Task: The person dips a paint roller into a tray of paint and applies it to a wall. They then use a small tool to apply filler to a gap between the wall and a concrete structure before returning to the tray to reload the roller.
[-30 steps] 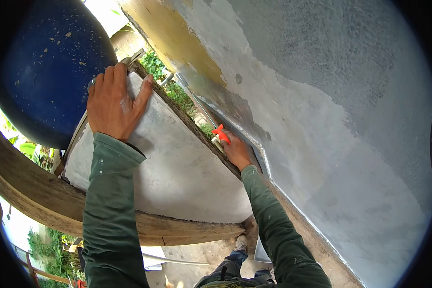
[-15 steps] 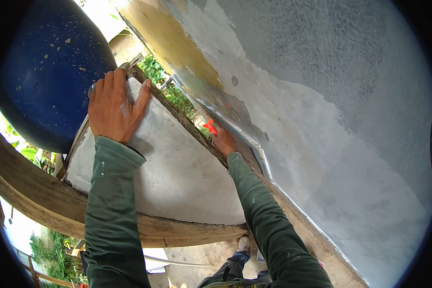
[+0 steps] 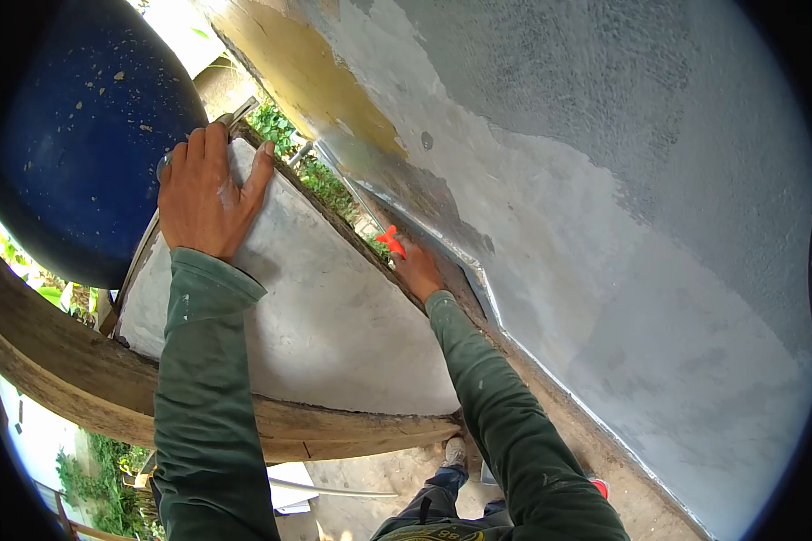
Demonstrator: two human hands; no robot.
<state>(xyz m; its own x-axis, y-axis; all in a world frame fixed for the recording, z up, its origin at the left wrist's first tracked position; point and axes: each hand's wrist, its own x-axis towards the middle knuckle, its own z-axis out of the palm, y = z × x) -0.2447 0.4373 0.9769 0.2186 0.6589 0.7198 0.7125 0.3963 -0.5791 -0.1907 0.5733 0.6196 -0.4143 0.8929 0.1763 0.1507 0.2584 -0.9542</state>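
Note:
My left hand (image 3: 200,194) lies on the pale grey-white slab (image 3: 334,307), its thumb spread apart and its fingertips reaching the far edge. A blue rounded tank (image 3: 90,135) is just beyond those fingers. Down in the gap between the slab and the grey plastered wall (image 3: 550,225), my right hand (image 3: 419,269) is closed around a small red-orange object (image 3: 391,241) with a forked end. Only that end shows clearly; the rest is hidden by my fingers.
A curved wooden beam (image 3: 334,431) borders the slab's near side. The wall's lower corner edge (image 3: 559,386) runs close along my right arm. Green plants (image 3: 329,191) show through the gap. A thin pale hose (image 3: 343,492) lies on the ground, and a red-rimmed item (image 3: 600,488) is at lower right.
The whole view has shifted slightly, with things appearing a little further left. Both hands keep their places on the slab and in the gap. More of the red-rimmed item shows.

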